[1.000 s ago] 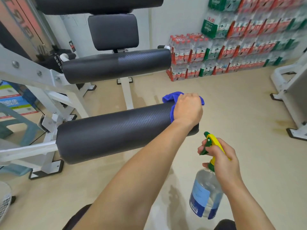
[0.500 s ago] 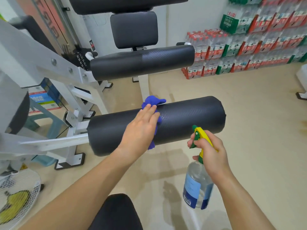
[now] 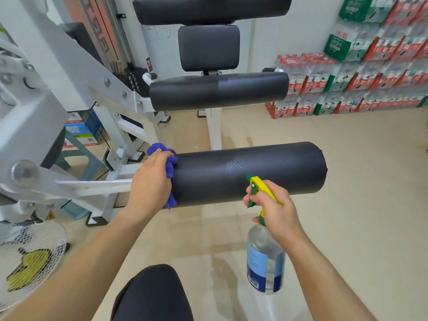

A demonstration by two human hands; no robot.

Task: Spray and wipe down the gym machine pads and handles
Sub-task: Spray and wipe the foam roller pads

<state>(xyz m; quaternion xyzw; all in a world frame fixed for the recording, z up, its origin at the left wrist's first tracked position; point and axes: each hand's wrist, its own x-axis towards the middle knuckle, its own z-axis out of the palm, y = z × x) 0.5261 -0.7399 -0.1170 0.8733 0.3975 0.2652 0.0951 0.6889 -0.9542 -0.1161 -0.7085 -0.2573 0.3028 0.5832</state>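
Fingers [image 3: 161, 156] of left hand [image 3: 150, 181] are gripping blue cloth [image 3: 171, 169], wiping roller pad [image 3: 250, 170]; right hand [image 3: 275, 210] gripping spray bottle [image 3: 264, 258]; next probably sweeping rightward.

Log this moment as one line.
left hand: grips blue cloth on lower roller pad, frame end | right hand: holds spray bottle

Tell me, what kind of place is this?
Probably a small gym or its storeroom: a white-framed weight machine with black roller pads, and packs of bottled water stacked against the wall.
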